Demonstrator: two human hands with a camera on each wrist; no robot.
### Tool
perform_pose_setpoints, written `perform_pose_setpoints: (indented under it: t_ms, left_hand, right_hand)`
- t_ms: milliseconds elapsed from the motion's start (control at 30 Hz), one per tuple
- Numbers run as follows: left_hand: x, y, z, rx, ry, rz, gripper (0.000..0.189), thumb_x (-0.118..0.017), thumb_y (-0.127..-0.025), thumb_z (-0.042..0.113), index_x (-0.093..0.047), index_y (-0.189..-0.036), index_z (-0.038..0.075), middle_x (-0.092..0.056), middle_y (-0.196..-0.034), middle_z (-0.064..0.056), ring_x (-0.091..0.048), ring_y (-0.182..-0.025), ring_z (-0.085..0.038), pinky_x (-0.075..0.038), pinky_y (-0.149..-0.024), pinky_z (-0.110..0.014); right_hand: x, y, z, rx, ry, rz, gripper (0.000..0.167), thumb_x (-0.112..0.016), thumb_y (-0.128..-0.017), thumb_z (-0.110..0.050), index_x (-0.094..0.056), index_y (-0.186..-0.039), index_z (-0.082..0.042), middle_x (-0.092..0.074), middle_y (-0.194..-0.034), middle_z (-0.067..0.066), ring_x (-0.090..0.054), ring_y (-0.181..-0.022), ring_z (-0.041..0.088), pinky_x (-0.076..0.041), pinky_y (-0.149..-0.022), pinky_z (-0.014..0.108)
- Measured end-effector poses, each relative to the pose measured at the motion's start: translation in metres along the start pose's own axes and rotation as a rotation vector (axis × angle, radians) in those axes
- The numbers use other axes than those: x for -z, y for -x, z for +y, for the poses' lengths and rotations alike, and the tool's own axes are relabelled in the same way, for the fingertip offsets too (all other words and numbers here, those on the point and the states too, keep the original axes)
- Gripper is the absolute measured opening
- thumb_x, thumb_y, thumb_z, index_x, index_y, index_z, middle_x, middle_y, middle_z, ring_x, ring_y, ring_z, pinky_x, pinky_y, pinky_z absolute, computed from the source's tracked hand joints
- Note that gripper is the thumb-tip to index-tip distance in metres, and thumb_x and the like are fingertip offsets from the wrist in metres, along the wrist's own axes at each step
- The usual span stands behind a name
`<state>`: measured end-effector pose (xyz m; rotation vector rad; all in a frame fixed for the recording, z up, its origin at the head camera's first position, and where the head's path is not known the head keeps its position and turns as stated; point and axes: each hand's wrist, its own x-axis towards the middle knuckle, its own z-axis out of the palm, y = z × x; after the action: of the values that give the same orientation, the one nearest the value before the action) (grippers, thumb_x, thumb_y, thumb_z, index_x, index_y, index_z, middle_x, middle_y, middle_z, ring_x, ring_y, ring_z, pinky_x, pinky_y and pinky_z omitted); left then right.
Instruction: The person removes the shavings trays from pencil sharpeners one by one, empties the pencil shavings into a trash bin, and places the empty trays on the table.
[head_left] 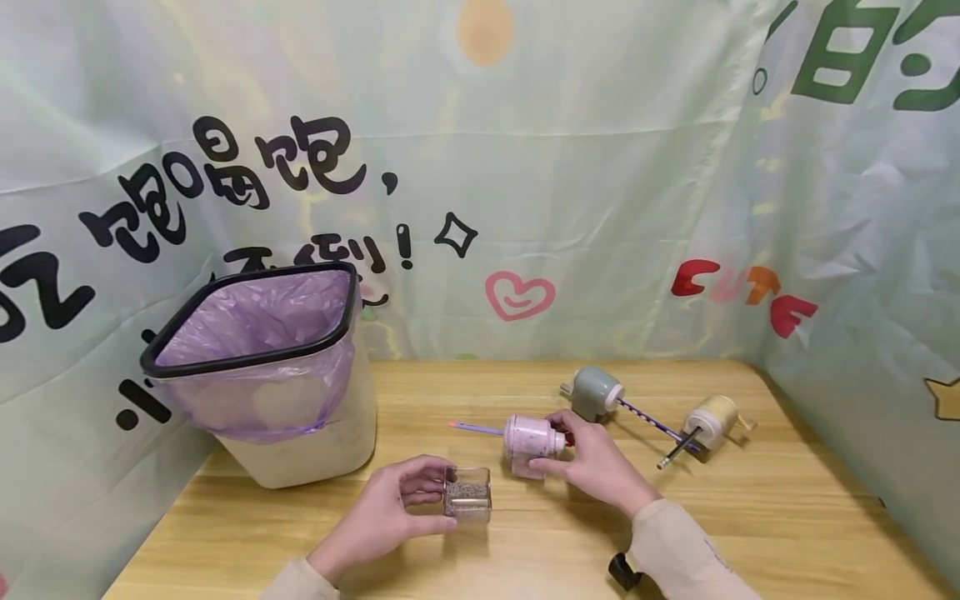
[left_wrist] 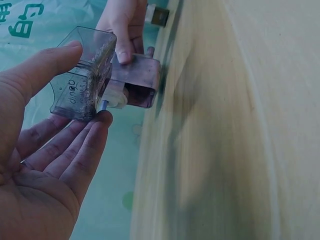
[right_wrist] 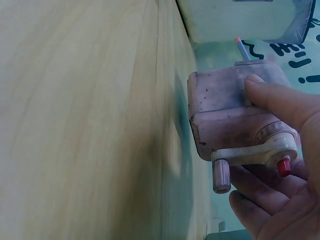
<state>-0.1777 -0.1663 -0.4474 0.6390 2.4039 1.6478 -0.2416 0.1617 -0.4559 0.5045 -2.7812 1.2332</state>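
Note:
Between thumb and fingertips my left hand point(head_left: 390, 512) holds a clear plastic shavings drawer point(head_left: 468, 493) with dark pencil shavings in it. In the left wrist view, printed letters show on the drawer's wall point(left_wrist: 72, 95). My right hand point(head_left: 600, 467) grips a pink crank pencil sharpener point(head_left: 523, 442), its thumb laid along the body in the right wrist view. A purple pencil point(head_left: 477, 428) with a pink tip sticks out of the sharpener's left side. The crank handle point(right_wrist: 245, 155) and a red piece point(right_wrist: 283, 167) are on the end nearer my right palm.
At the left stands a white bin point(head_left: 315, 446) with a black rim and purple liner. Behind my right hand are a grey sharpener point(head_left: 595, 392) and a cream sharpener point(head_left: 712, 421), each with a pencil. A small black object point(head_left: 623, 572) lies by the right sleeve. Printed cloth hangs behind the wooden table point(head_left: 787, 517).

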Motion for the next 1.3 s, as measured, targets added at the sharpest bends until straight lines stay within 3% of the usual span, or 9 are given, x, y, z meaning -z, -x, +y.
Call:
perform_pose_setpoints:
  t_ms: [400,633,933,1133,1300]
  left_hand:
    - [0.008,0.003,0.008,0.014,0.018,0.040,0.066,-0.094,-0.083,0.020,-0.065,-0.139,-0.001,-0.073,-0.128,-0.017,-0.075,-0.113,-0.019,-0.061,-0.100,-0.028]
    - [0.013,0.004,0.009,0.014,0.009,0.053,0.062,-0.093,-0.085,0.021,-0.067,-0.138,0.004,-0.073,-0.128,-0.016,-0.075,-0.112,-0.018,-0.061,-0.100,-0.029]
    - [0.020,0.006,0.012,0.020,-0.008,0.082,0.066,-0.093,-0.084,0.022,-0.065,-0.139,-0.002,-0.073,-0.127,-0.017,-0.075,-0.112,-0.019,-0.062,-0.101,-0.032]
    - [0.022,0.007,0.012,0.027,-0.013,0.082,0.066,-0.093,-0.085,0.022,-0.064,-0.140,-0.002,-0.073,-0.126,-0.016,-0.075,-0.112,-0.022,-0.062,-0.100,-0.030]
    - [0.023,0.008,0.013,0.027,-0.002,0.095,0.066,-0.094,-0.084,0.020,-0.064,-0.139,-0.003,-0.073,-0.126,-0.018,-0.075,-0.111,-0.020,-0.062,-0.098,-0.027]
  right_hand:
    - [-0.002,-0.005,0.000,0.009,0.041,0.001,0.061,-0.093,-0.084,-0.036,-0.066,-0.131,-0.008,-0.075,-0.119,0.005,-0.071,-0.107,0.017,-0.060,-0.094,0.041]
    - [-0.002,-0.006,0.000,0.000,0.024,-0.005,0.064,-0.094,-0.083,-0.037,-0.066,-0.133,-0.007,-0.075,-0.121,0.006,-0.071,-0.108,0.019,-0.060,-0.095,0.041]
    - [0.003,-0.007,-0.002,0.011,-0.005,-0.035,0.064,-0.094,-0.083,-0.038,-0.065,-0.131,-0.007,-0.075,-0.119,0.006,-0.071,-0.107,0.018,-0.060,-0.093,0.041]
    - [0.017,-0.010,-0.001,-0.003,-0.167,-0.029,0.052,-0.084,-0.095,-0.031,-0.063,-0.132,-0.001,-0.074,-0.124,0.013,-0.073,-0.113,0.024,-0.061,-0.101,0.041]
    - [0.035,-0.014,-0.004,-0.083,-0.482,-0.065,0.051,-0.066,-0.109,-0.028,-0.054,-0.143,0.008,-0.069,-0.136,0.022,-0.072,-0.119,0.021,-0.059,-0.105,0.032]
